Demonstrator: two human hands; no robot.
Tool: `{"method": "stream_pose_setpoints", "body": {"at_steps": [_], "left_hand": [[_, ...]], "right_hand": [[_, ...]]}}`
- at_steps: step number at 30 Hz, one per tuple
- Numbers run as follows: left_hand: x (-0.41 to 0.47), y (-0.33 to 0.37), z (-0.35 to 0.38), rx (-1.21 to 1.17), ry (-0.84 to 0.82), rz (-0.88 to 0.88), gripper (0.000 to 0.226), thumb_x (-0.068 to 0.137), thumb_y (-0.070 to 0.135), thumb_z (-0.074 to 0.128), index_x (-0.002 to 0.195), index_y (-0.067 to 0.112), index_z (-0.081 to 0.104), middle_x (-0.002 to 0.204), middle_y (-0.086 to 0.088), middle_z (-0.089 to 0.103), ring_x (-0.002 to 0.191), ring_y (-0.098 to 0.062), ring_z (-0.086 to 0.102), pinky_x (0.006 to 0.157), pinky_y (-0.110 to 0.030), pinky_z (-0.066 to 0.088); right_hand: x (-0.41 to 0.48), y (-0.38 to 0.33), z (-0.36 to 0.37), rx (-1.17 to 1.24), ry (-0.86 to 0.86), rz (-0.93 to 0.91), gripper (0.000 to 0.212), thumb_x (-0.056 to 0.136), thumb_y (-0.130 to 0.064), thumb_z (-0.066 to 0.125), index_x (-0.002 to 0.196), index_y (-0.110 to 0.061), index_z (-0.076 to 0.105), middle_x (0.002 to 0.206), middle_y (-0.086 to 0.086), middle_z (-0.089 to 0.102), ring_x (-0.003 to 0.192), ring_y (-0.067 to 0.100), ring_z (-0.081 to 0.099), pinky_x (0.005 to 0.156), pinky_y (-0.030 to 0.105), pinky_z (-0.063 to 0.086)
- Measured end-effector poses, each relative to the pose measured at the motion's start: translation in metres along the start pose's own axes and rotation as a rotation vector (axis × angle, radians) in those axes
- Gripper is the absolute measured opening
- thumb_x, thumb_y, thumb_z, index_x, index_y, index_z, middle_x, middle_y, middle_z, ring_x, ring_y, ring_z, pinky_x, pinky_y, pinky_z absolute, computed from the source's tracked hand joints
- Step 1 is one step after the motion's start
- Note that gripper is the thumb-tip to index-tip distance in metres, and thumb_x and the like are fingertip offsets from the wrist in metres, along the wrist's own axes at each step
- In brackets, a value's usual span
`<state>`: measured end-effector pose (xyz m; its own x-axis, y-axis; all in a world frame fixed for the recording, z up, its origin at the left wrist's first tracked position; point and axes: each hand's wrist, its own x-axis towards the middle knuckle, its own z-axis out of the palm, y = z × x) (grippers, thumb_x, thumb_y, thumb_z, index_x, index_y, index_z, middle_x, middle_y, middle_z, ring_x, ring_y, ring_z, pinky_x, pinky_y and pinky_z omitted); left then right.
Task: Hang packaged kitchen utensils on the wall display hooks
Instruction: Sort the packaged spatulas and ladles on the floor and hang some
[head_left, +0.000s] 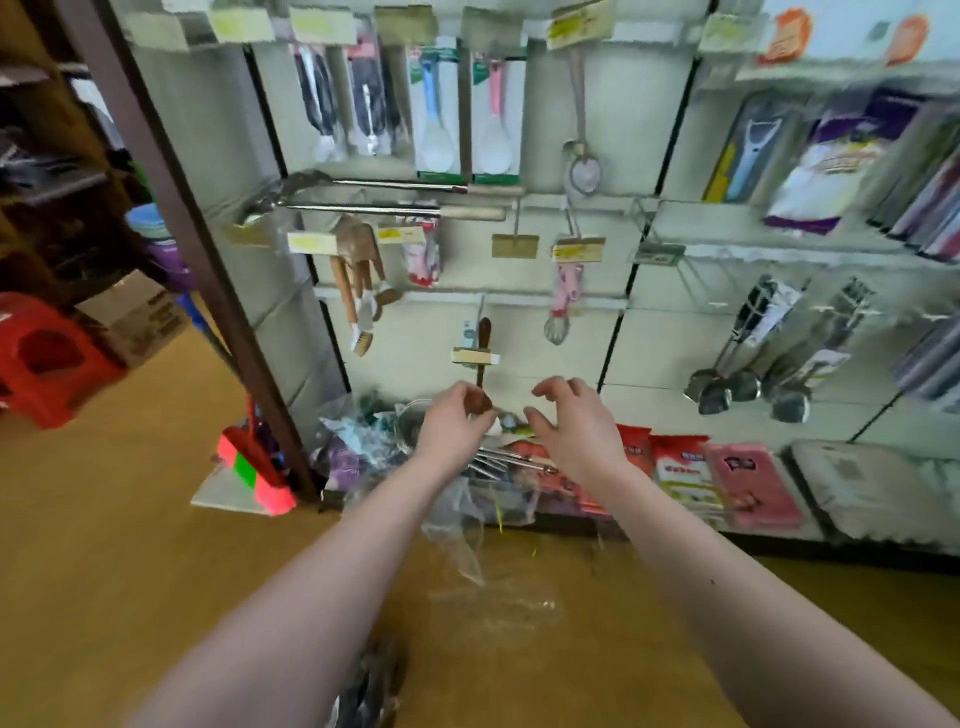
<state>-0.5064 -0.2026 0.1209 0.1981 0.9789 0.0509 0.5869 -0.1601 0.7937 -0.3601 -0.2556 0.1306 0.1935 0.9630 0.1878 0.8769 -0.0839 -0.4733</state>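
At centre frame, my left hand (457, 421) pinches the rounded brown end of a dark wooden utensil (484, 335), which hangs against the wall display (519, 338) behind a beige price tag (475, 357). My right hand (571, 421) hovers just beside it, fingers loosely curled and holding nothing, so the two hands are apart. Below them, at lower centre, clear plastic packaging (457, 519) spills over the bottom shelf's edge. Steel ladles (719, 389) hang at right, and a red stool (47, 358) stands at far left.
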Motion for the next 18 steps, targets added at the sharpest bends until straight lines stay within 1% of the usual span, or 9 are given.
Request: {"method": "stream_pose_setpoints", "body": {"at_steps": [4, 8, 11, 14, 18], "left_hand": [[0.006, 0.058, 0.063, 0.016, -0.057, 0.065, 0.031, 0.088, 0.016, 0.064, 0.116, 0.006, 0.057, 0.114, -0.009, 0.063, 0.108, -0.022, 0.058, 0.091, -0.026, 0.041], [0.005, 0.118, 0.135, 0.039, -0.132, 0.115, 0.030, 0.089, 0.017, 0.062, 0.117, 0.007, 0.056, 0.114, -0.008, 0.063, 0.108, -0.020, 0.058, 0.092, -0.029, 0.043], [0.002, 0.163, 0.187, 0.059, -0.165, 0.169, 0.031, 0.088, 0.018, 0.062, 0.117, 0.007, 0.056, 0.114, -0.008, 0.063, 0.108, -0.020, 0.058, 0.093, -0.029, 0.043], [-0.004, 0.201, 0.229, 0.072, -0.208, 0.211, 0.031, 0.088, 0.019, 0.062, 0.117, 0.009, 0.056, 0.113, -0.006, 0.062, 0.107, -0.019, 0.057, 0.092, -0.028, 0.042], [-0.007, 0.232, 0.267, 0.110, -0.244, 0.249, 0.032, 0.088, 0.020, 0.062, 0.118, 0.009, 0.055, 0.114, -0.006, 0.062, 0.108, -0.018, 0.056, 0.090, -0.026, 0.042]], "right_hand": [[-0.007, 0.074, -0.045, -0.030, 0.052, 0.055, 0.034, 0.095, -0.037, 0.049, 0.124, -0.020, 0.051, 0.124, 0.005, 0.054, 0.114, 0.023, 0.050, 0.095, 0.040, 0.043], [-0.013, 0.155, -0.091, 0.006, 0.115, 0.139, 0.034, 0.095, -0.037, 0.050, 0.124, -0.019, 0.051, 0.125, 0.006, 0.054, 0.116, 0.023, 0.049, 0.095, 0.041, 0.044], [-0.020, 0.210, -0.119, 0.012, 0.128, 0.179, 0.036, 0.095, -0.038, 0.049, 0.126, -0.019, 0.050, 0.126, 0.005, 0.052, 0.117, 0.022, 0.049, 0.094, 0.041, 0.045], [-0.028, 0.253, -0.138, 0.033, 0.138, 0.204, 0.037, 0.095, -0.039, 0.050, 0.125, -0.018, 0.050, 0.126, 0.006, 0.052, 0.115, 0.024, 0.050, 0.092, 0.042, 0.046], [-0.031, 0.292, -0.152, 0.060, 0.137, 0.234, 0.037, 0.095, -0.039, 0.049, 0.126, -0.018, 0.050, 0.125, 0.006, 0.052, 0.115, 0.023, 0.049, 0.095, 0.042, 0.045]]}}
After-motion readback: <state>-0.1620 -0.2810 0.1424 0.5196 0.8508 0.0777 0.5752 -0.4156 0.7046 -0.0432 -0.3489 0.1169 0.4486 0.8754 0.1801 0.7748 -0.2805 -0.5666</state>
